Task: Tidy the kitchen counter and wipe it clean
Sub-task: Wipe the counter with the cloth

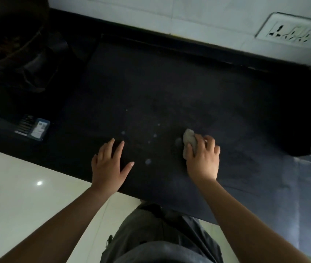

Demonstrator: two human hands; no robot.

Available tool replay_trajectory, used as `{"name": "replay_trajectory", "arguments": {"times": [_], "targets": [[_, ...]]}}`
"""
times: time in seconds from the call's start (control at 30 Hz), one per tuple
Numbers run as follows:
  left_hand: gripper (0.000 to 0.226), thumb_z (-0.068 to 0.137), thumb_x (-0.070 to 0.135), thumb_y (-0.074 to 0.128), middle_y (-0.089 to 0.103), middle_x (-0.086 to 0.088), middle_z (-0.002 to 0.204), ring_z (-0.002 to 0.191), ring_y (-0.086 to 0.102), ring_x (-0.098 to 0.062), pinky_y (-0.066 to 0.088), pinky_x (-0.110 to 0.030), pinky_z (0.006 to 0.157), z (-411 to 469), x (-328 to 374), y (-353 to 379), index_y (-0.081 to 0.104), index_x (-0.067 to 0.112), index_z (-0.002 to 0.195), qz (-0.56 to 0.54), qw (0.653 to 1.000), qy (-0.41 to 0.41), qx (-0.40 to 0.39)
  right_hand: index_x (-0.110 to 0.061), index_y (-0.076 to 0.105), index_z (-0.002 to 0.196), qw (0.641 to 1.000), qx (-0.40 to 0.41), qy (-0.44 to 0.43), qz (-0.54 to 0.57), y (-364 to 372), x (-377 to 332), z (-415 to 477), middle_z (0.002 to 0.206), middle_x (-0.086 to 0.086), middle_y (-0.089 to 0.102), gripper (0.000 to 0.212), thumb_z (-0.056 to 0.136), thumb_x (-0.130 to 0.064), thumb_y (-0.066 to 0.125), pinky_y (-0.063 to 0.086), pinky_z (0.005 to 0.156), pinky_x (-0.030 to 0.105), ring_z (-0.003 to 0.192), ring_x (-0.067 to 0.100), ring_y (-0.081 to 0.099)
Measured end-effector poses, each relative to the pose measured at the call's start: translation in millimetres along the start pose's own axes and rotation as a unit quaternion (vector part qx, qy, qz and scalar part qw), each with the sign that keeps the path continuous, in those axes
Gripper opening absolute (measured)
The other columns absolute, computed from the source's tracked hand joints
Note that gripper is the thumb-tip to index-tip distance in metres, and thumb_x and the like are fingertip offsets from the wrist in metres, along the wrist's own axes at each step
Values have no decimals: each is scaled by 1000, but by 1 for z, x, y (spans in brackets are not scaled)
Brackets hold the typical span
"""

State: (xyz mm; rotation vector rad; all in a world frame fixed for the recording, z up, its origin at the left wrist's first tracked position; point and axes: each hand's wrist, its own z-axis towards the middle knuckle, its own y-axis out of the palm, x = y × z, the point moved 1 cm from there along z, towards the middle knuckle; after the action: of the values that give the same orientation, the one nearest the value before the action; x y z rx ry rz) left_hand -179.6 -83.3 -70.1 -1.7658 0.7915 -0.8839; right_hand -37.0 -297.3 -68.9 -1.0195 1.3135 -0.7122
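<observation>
Crumpled grey cloth (189, 143) sits under the right hand (203, 158), fingers curled over it and gripping, with the cloth pressed onto the dark matte kitchen counter (151, 82) near the front edge, at about 4 o'clock of the counter's middle. A wad of cloth sticks out past the fingertips toward 11 o'clock. Left hand (109, 166) lies flat on the counter at 9 o'clock from the right hand, fingers spread and straight, thumb out toward 3 o'clock, wrist over the front edge, holding nothing.

Pale wet spots (148, 161) dot the counter between the two hands and run up toward 12 o'clock.

Small blue and black printed packet (35, 129) lies flat on the counter at 10 o'clock from the left hand, well apart from it. Large dark round pan (8, 25) is at the far 10 o'clock corner; details too dim to tell.

White tiled wall (151, 14) runs along the back edge. White wall socket plate (291, 33) is on it at 1 o'clock. Glossy cream floor (18, 186) is at 8 o'clock, and grey trousers (160, 240) at 6 o'clock.
</observation>
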Motion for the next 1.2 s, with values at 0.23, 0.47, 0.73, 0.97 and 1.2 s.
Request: {"name": "replay_trajectory", "arguments": {"times": [0.23,0.47,0.73,0.97,1.2], "targets": [[67,86,56,43,28,-13,152,140,24,-34,26,-58,106,-4,0,5,34,21,142,-8,1000,-2,16,-13,48,126,994,4,113,5,-9,17,22,134,15,39,39,92,-32,45,35,88,43,110,38,37],[65,88,48,49,18,-9,156,144,15,-30,23,-56,108,-5,8,4,29,22,145,-2,999,-38,0,-22,46,129,993,-85,-79,-24,1,-12,27,137,8,41,43,90,-41,43,39,87,47,112,36,40],[66,91,48,45,8,-6,158,145,6,-26,22,-50,112,-10,9,2,19,26,147,-4,999,-42,-29,-26,45,132,991,-105,-80,-10,-11,24,7,141,0,37,42,93,-41,40,35,93,48,121,29,32],[66,90,47,46,11,-6,158,145,8,-27,23,-50,110,-11,8,2,22,26,147,-11,999,-39,-27,-20,44,130,996,-83,-40,7,11,-22,14,141,8,37,41,93,-35,43,34,94,50,120,35,34],[61,85,51,33,40,-9,145,134,37,-28,39,-51,103,5,-20,-12,46,18,135,-41,998,38,15,-22,52,125,987,-69,-147,-14,10,-3,-24,127,6,52,45,89,-44,36,46,86,44,106,31,49]]}}
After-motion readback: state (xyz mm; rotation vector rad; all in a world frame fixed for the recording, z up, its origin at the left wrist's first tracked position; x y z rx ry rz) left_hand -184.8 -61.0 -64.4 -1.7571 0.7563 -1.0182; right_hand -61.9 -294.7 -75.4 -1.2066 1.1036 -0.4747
